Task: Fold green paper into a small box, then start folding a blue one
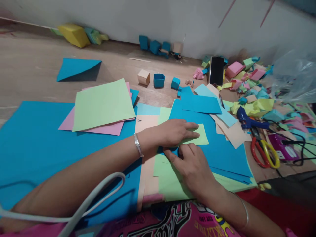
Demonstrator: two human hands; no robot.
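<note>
The right hand (195,166) curls beside the left hand (172,131); whether its grip pinches anything, one cannot tell. The left lies open, fingers extended over a small green paper (203,135) on blue sheets (229,158). Beyond, a blue box (159,80) stands on the counter (116,67).

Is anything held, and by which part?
The left hand lies on a small, flat light green paper piece, its right end bare; whether the right hand grips anything is hidden.

A slip (203,137) lies on stacked sheets (227,156); scissors (264,154) to the right; phone (216,70) behind.
</note>
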